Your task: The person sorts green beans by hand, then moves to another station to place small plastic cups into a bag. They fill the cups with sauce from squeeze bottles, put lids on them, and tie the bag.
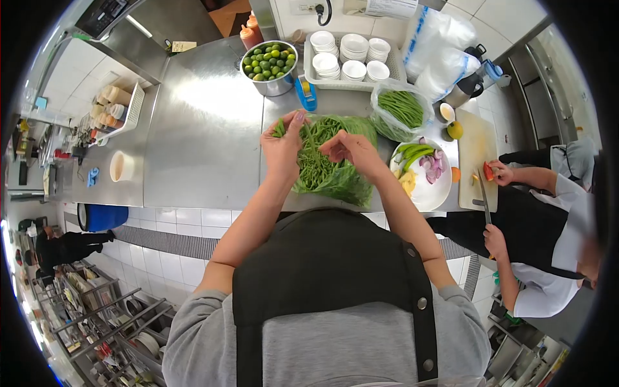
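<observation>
From where I steer, the green beans (316, 161) sit just above the middle of my view, heaped on a thin, crumpled plastic bag (358, 187) near the close edge of the steel counter (206, 122). They look slender and mid-green, tangled every which way, with pale glints where light catches them; the bag's film is sheer enough that green shows through at 4 o'clock of the heap. At 10 o'clock I see the left hand (284, 137), thumb drawn against the fingers, closed around some green pieces (278, 129) whose ends poke out. The right hand (351, 151) hangs over the heap's 3 o'clock side, fingers curled and half closed; I can't tell whether it pinches a bean. For writing, I get little: clear plastic packs (442, 51) between 1 and 2 o'clock carry blue print, and a paper sheet (392, 6) on the wall, just short of 1, has lines of text, all too small for me to read. The blue tape dispenser (305, 95) at 11 shows no brand I can make out. A second bag of beans (400, 109) stands at 2, beside a white plate (425, 193) at 3.
</observation>
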Demonstrator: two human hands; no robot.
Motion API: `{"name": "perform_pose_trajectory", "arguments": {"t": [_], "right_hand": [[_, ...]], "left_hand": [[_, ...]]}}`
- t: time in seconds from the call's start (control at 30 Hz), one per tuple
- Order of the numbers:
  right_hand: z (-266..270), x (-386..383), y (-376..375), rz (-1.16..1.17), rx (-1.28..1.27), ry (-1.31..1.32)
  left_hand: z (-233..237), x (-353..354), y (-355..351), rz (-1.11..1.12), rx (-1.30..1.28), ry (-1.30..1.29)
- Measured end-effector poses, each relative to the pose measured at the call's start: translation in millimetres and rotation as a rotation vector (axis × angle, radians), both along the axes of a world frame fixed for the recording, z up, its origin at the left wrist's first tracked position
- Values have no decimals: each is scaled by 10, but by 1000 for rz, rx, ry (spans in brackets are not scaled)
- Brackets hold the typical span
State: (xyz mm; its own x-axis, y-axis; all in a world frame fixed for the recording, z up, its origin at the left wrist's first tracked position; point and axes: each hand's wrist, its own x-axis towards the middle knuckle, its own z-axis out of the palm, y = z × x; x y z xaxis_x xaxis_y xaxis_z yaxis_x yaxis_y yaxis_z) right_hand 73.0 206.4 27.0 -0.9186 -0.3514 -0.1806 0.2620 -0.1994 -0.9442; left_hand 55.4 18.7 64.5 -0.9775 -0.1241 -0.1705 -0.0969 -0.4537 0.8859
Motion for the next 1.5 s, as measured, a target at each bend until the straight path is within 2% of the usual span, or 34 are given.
{"name": "perform_pose_trajectory", "arguments": {"t": [0.1, 0.2, 0.23, 0.33, 0.43, 0.5, 0.63, 0.77, 0.87, 0.9, 1.0, 1.03, 1.07, 1.13, 1.17, 1.23, 1.27, 1.3, 1.37, 1.4, 1.43, 1.47, 1.5], "right_hand": [[-28, 158, -123, 55, 81, 131], [-38, 255, -270, 48, 261, 114], [-73, 261, -310, -7, 159, 123], [70, 342, -382, -157, 336, 474], [210, 389, -482, -237, 357, 772], [189, 378, -499, -228, 325, 787], [76, 372, -464, -195, 317, 802], [220, 424, -492, -159, 268, 916], [528, 544, -566, -77, 258, 977], [552, 547, -551, -82, 248, 867], [194, 311, -334, -151, 559, 613], [-28, 231, -257, -223, 574, 564], [-245, 215, -175, -188, 666, 539], [-446, 188, -33, -138, 857, 483], [-452, 205, 1, -39, 920, 343], [-524, 274, -29, -175, 778, 531], [-582, 292, -40, -239, 708, 625], [-633, 290, -25, -158, 731, 576], [-579, 269, -25, -215, 722, 660], [-542, 279, -7, -241, 717, 702], [-405, 321, 25, -212, 665, 575], [-369, 357, 74, -230, 680, 601], [-347, 395, 145, -251, 697, 627]], "left_hand": [[19, -10, -5, 61, 18, 26], [5, -14, -18, 98, 22, 29], [-7, -10, -20, 118, 23, 17], [-194, -46, -103, 150, 49, -7], [-409, -11, -151, 83, 159, -145], [-506, 90, -121, 35, 199, -250], [-677, 66, -169, 13, 285, -261], [-697, -101, -211, 34, 180, -389], [-1141, -416, -459, -133, 425, -462], [-1090, -433, -455, -159, 481, -438], [-874, -475, -240, -26, 398, -486], [-599, -445, -92, 23, 317, -496], [-578, -471, -18, -42, 259, -477], [-607, -612, 130, -188, 140, -433], [-720, -751, 208, -377, 124, -322], [-175, -791, 739, -500, -205, -211], [-153, -880, 1024, -489, -548, 191], [-134, -956, 1292, -448, -873, 604], [146, -940, 1698, -690, -985, 740], [96, -1027, 1862, -719, -1150, 932], [-45, -1172, 2038, -740, -1313, 1128], [-168, -1284, 2178, -752, -1473, 1331], [-229, -1342, 2280, -936, -1611, 1253]]}}
